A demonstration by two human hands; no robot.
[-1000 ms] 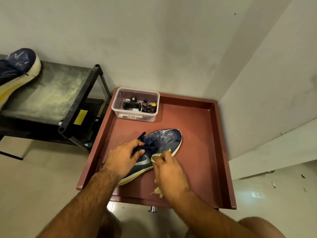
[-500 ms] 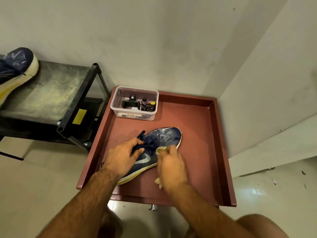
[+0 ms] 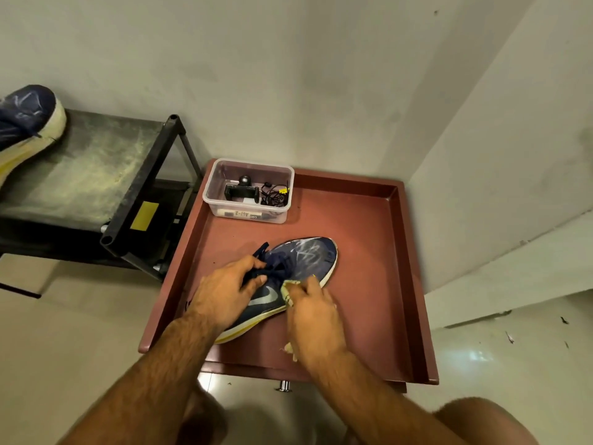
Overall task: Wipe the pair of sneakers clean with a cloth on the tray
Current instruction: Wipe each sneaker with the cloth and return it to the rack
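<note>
— While our left hand curls over the middle of the blue sneaker and pinches its laces, what does our other hand do?

— Our right hand is bunched around the yellow cloth and presses it on the shoe's side, low in the middle of the frame.

— Will the shoe be hard to hold?

— We think not. It looks light and bendy on top, with a firm sole. It could slide on the smooth red tray, so we hold it at the laces.

— And the cloth?

— Soft and floppy, so we keep it scrunched.

— Where's the other sneaker?

— Up on the dark shelf, upper left, not on the tray yet. A clear box sits at the tray's top left corner.
</note>
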